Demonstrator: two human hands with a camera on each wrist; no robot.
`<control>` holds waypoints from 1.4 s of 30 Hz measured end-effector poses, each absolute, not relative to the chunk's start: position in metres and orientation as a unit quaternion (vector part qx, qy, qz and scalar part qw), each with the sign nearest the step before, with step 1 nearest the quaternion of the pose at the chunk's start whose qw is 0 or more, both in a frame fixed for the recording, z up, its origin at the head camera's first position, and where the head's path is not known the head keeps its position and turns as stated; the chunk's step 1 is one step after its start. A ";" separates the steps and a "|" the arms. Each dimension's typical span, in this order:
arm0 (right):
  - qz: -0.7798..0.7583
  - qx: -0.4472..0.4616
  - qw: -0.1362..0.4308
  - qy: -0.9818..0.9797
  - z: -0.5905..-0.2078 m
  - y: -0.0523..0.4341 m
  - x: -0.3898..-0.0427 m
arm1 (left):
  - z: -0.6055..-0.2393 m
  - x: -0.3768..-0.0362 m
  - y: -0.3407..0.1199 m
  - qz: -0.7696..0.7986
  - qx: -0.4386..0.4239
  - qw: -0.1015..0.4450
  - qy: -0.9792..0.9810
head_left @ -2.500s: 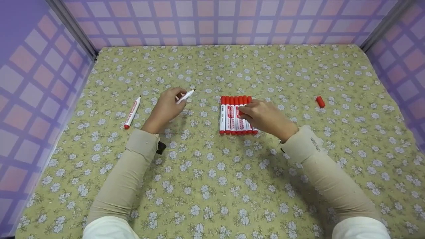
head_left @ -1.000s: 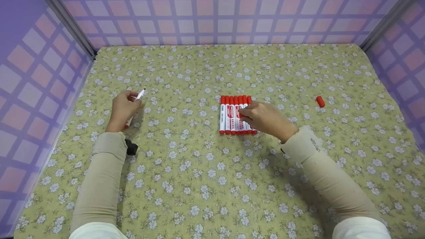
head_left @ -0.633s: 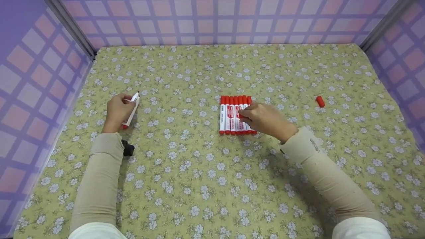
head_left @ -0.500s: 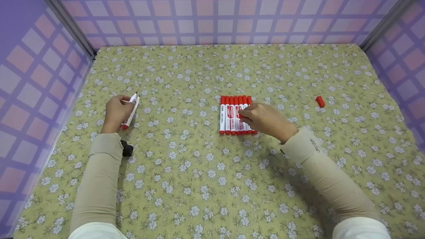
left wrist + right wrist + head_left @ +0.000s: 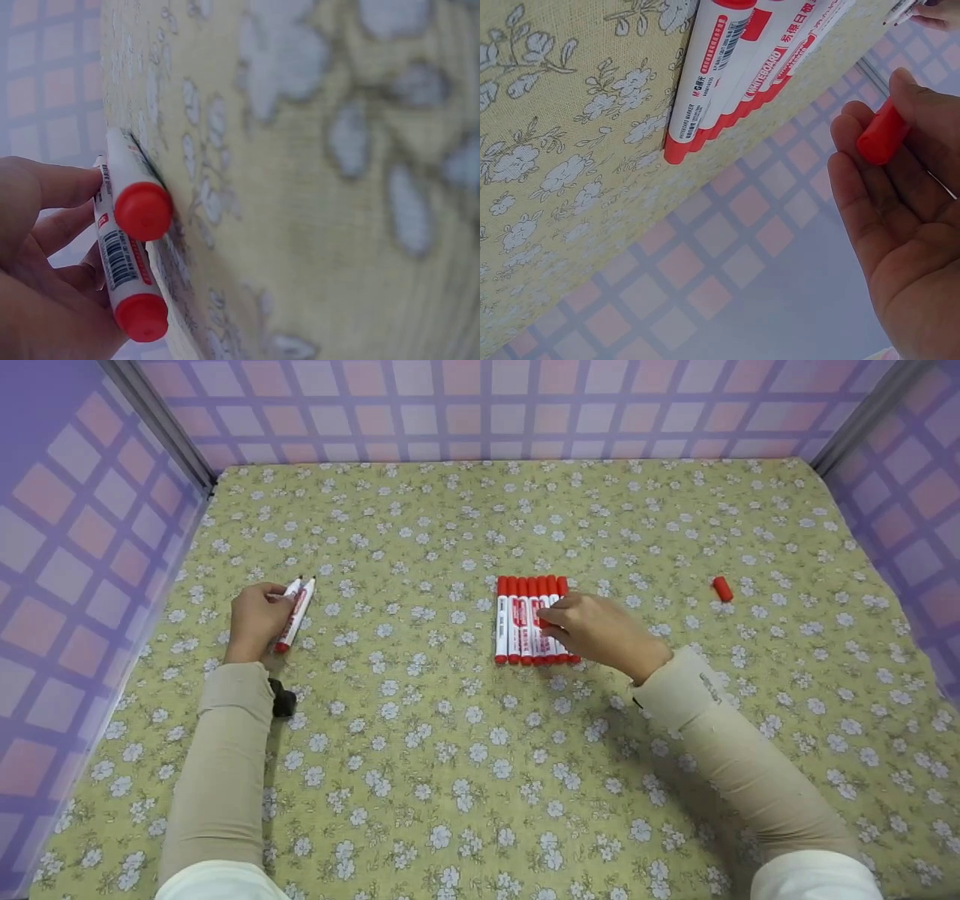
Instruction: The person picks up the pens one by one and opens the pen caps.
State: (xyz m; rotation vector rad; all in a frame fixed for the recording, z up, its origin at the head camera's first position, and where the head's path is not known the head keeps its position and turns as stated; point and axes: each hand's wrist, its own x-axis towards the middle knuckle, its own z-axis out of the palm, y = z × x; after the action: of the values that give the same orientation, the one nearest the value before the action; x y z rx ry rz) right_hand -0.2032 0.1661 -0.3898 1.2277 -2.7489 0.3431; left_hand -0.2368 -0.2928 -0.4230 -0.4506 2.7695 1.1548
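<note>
Left hand (image 5: 253, 619) fingers (image 5: 52, 187) are curled round one uncapped marker (image 5: 124, 255), held flat beside a second uncapped marker (image 5: 296, 613) on the worktop (image 5: 480, 765) at far left; right hand (image 5: 596, 628) fingers (image 5: 877, 180) are bent loosely round a red cap (image 5: 883, 133) at the right edge of the capped row (image 5: 525, 619) mid-worktop. The markers are judged light, stiff and smooth, so rolling is likely on the cloth; the mid-barrel over the label is best pinched, clear of the wet tip. A loose cap (image 5: 721, 589) is seen well apart to the right.
</note>
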 end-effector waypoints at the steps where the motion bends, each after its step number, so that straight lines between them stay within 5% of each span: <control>1: 0.112 0.403 0.054 -0.907 -0.390 0.166 -0.203 | -0.424 -0.237 -0.293 0.379 -0.149 0.055 0.912; 29: 0.110 0.400 0.066 -0.907 -0.389 0.168 -0.201 | -0.424 -0.237 -0.298 0.370 -0.174 0.087 0.908; 42: 0.128 0.400 0.071 -0.905 -0.388 0.172 -0.205 | -0.413 -0.239 -0.288 0.361 -0.161 0.053 0.917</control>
State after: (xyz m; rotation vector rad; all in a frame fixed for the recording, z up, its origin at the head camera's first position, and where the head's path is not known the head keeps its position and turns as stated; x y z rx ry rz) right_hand -0.2047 0.1721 -0.3877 1.2031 -2.7213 0.3861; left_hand -0.2393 -0.2882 -0.4133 -0.4902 2.7869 1.0978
